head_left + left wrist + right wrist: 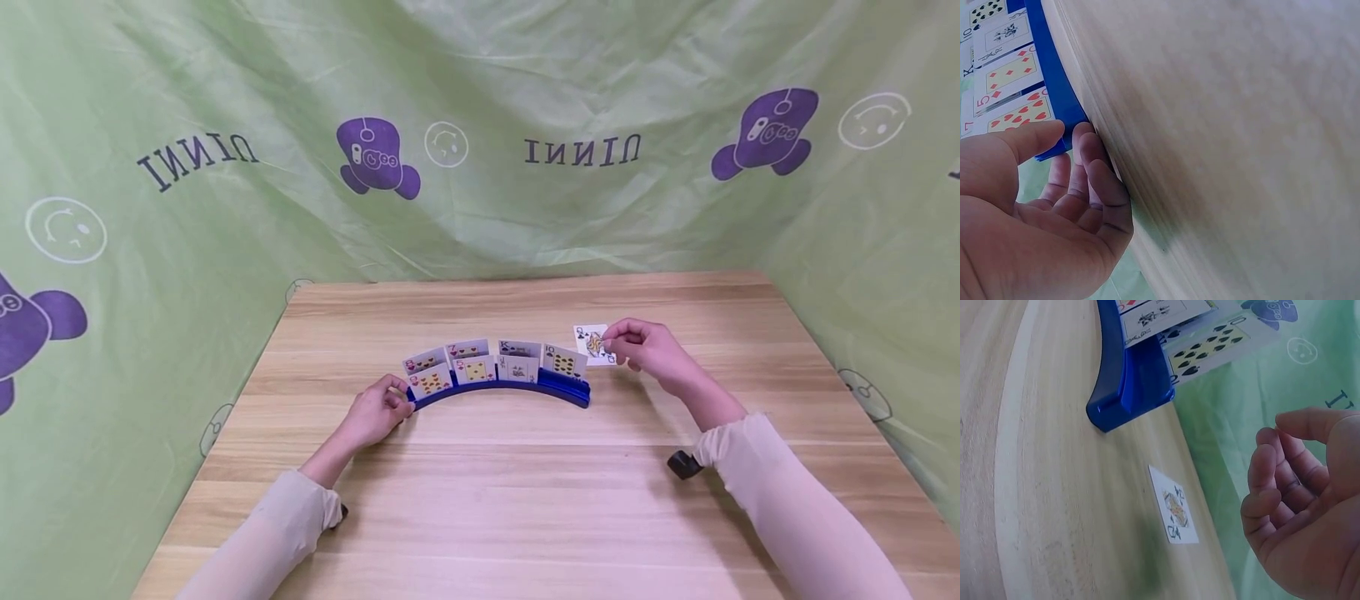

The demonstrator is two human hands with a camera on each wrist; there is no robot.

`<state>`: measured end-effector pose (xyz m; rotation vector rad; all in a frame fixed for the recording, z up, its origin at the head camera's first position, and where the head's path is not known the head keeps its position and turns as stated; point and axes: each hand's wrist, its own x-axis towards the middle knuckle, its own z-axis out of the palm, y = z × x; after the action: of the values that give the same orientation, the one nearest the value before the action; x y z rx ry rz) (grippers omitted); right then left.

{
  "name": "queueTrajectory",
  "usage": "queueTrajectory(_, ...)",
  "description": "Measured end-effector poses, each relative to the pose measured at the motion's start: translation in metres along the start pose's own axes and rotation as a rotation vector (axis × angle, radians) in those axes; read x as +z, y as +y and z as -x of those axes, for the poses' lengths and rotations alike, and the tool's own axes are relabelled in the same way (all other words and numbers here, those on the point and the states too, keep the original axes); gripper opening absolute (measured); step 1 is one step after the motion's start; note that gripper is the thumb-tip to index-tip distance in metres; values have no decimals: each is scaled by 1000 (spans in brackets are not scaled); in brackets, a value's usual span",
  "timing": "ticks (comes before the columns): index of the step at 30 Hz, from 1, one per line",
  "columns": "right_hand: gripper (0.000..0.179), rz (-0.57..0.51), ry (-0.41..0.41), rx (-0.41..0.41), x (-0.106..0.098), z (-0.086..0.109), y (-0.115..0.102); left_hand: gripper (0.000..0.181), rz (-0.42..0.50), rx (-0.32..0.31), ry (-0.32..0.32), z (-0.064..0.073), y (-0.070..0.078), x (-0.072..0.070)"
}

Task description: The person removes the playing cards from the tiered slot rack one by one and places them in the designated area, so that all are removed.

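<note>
Backdrop, beyond both hands: a pale green cloth [480,225] printed with purple upside-down bears. Work surface, beneath both hands: a light wood-grain table [480,500]. Two cream sleeves, left [258,537] and right [795,508], lead to the wrists.

Between the hands stands a curved, glossy blue card holder [564,388] with two rows. Its near end, relative to the left hand [377,410], is pinched between that hand's thumb and index finger. The right hand [651,348] is past the opposite end; its fingers are loosely bent, thumb close to the index finger, and I see nothing held between them.

Front row, counting away from the left hand: a white hearts card [431,384], a white five of diamonds [476,370], a white joker [518,368]. Rear row, same direction: a white card with a number too small to tell [423,363], a white seven [467,348], a white king [521,348], a white ten of spades [564,362] nearest the right hand. A white queen card [1174,508] lies flat on the table, just beside the holder and below the right hand, apart from its fingers.

A small black wrist unit [683,464] projects from the right cuff.
</note>
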<state>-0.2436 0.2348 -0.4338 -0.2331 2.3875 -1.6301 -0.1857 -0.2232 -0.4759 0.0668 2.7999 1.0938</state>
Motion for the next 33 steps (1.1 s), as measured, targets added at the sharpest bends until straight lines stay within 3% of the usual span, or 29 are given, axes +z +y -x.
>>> queueTrajectory(20, 30, 18, -35, -71, 13, 12, -8, 23, 5, -5, -1, 1, 1, 0)
queueTrajectory(33, 30, 39, -53, -69, 22, 15, -10, 23, 4, -14, 0, 0, 0, 1)
